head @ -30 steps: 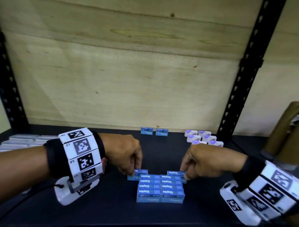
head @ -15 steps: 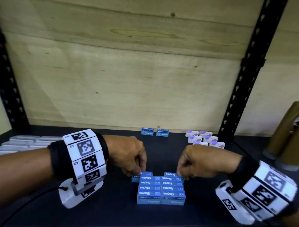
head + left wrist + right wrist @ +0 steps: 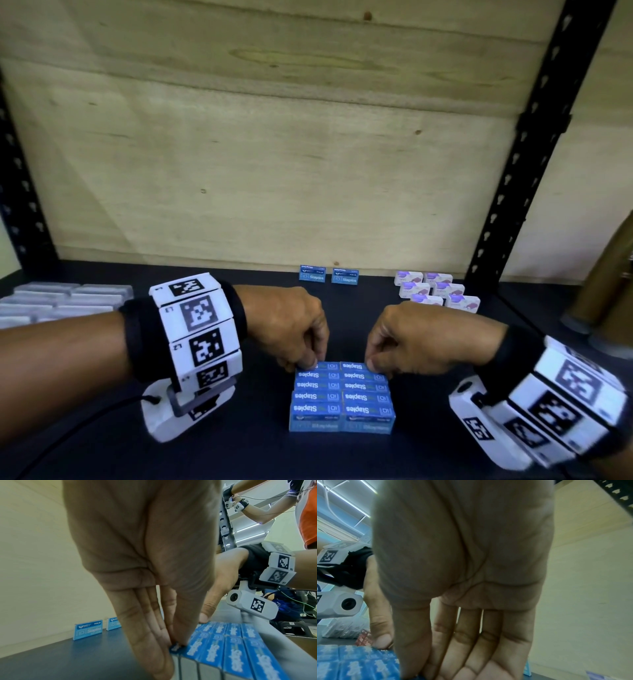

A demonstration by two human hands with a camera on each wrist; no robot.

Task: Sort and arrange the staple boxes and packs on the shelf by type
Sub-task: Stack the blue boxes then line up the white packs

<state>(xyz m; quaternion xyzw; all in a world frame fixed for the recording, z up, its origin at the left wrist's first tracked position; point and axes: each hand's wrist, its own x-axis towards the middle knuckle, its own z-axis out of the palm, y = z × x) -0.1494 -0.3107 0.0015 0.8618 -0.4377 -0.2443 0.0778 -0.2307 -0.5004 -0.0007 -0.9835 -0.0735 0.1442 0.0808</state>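
A block of blue staple boxes [image 3: 342, 397] lies flat in two columns on the dark shelf [image 3: 102, 445], front centre. My left hand [image 3: 308, 360] pinches the back-left blue staple box [image 3: 324, 366] between thumb and fingers; the left wrist view shows the left hand [image 3: 176, 644] gripping that box's corner [image 3: 175, 648]. My right hand [image 3: 372, 363] pinches the back-right blue staple box [image 3: 354, 366]. In the right wrist view the right hand [image 3: 423, 674] reaches down onto the block [image 3: 351, 661]. Both held boxes sit flush against the block's back row.
Two blue boxes [image 3: 328, 274] stand upright against the wooden back wall. Several white-and-purple boxes [image 3: 436, 291] are grouped at the back right beside the black upright [image 3: 513, 171]. Grey packs [image 3: 61, 301] lie at the left. Brown rolls [image 3: 603, 291] stand far right.
Both hands drew inward. The left box, which sat out to the left of the block, now lines up with the back row, and the right box closed up beside it.
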